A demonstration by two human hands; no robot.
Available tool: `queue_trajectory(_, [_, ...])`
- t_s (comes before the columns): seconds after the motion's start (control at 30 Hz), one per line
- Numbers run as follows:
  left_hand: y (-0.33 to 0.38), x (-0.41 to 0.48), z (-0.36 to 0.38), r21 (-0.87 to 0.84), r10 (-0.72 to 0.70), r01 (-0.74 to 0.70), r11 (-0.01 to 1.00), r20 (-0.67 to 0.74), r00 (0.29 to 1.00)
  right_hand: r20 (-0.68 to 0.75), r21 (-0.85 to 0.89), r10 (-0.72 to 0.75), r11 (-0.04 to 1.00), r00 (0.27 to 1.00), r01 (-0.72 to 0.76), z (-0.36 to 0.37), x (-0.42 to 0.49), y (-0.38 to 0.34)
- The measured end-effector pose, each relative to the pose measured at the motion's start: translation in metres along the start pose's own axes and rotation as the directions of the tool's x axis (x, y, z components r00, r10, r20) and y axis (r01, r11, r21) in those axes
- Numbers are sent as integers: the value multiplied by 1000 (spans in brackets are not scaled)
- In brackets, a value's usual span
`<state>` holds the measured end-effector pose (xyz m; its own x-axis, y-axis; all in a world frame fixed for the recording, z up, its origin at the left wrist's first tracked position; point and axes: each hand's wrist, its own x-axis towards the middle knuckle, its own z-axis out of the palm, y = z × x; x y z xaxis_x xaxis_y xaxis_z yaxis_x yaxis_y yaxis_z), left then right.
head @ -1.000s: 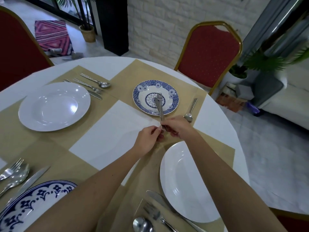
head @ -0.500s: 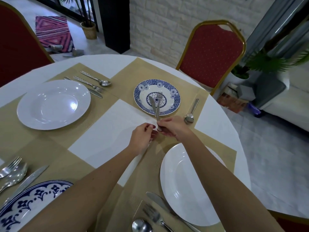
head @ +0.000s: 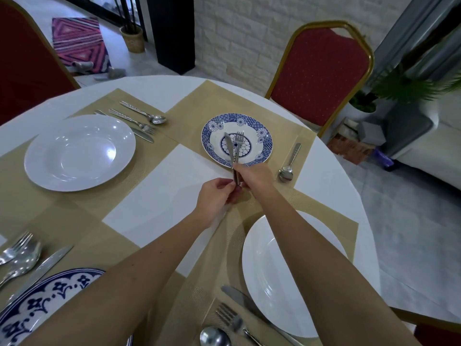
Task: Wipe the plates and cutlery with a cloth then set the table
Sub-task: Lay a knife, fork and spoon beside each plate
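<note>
Left hand (head: 214, 196) and right hand (head: 254, 176) both pinch the paired handles of a steel table knife (head: 228, 146) and steel fork (head: 239, 143), fingers curled tight on the metal. Blade and tines sit over the centre of the small blue-and-white patterned plate (head: 265, 136) on the tan woven placemat (head: 189, 116). A steel spoon (head: 289, 163) lies just right of it.

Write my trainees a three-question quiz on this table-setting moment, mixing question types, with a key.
1. True or false: the spoon nearest the right hand lies on the blue-patterned plate.
2. The knife and fork tips are above: A) a white plate B) the blue-patterned plate C) bare tablecloth.
3. How many hands hold the knife and fork handles?
Key: 1 false, it lies on the mat; 2 B; 3 two, the left hand and the right hand.
</note>
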<state>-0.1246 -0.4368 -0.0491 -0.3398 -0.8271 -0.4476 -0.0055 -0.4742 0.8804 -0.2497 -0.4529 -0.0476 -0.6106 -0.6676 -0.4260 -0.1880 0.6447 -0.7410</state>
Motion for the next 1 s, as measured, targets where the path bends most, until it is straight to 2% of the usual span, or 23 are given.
queue_trajectory(0.2, [5, 8, 4, 4, 5, -4, 1000, -50, 999, 39, 103, 84, 991, 996, -87, -15, 0, 2])
queue_trajectory(0.27, [3, 11, 4, 89, 43, -36, 995, -82, 996, -18, 120, 61, 991, 998, -58, -20, 3, 2])
queue_trajectory(0.33, [0, 13, -1, 300, 157, -111, 947, -132, 979, -106, 183, 14, 983, 994, 5, -29, 4, 0])
queue_trajectory(0.4, [-5, 14, -11, 544, 304, -188, 818, -131, 944, -203, 274, 2, 960, 979, 55, -45, 6, -3])
queue_trajectory(0.47, [-12, 20, -23, 696, 426, -250, 673, -88, 900, -282, 382, 24, 920, 959, 90, -65, 12, -6])
queue_trajectory(0.6, [-36, 28, -33, 901, 601, -271, 339, 14, 799, -396, 623, 79, 755, 915, 204, -107, 32, -11])
queue_trajectory(0.63, [-43, 29, -35, 936, 612, -256, 242, 57, 789, -417, 665, 91, 709, 904, 235, -117, 38, -10])
queue_trajectory(0.67, [-46, 30, -36, 959, 582, -233, 160, 99, 807, -444, 682, 99, 681, 890, 265, -126, 42, -9])
queue_trajectory(0.73, [-47, 32, -38, 978, 498, -197, 74, 135, 857, -510, 652, 104, 694, 854, 305, -142, 56, -6])
queue_trajectory(0.83, [-41, 39, -39, 985, 436, -170, 39, 137, 889, -574, 494, 69, 824, 816, 278, -154, 80, -1])
queue_trajectory(0.9, [-42, 41, -38, 991, 442, -133, 18, 112, 890, -574, 350, -3, 903, 819, 249, -152, 95, 2])
queue_trajectory(1.0, [-46, 41, -38, 998, 479, -42, 52, 12, 878, -485, 199, -109, 952, 868, 231, -138, 113, 0])
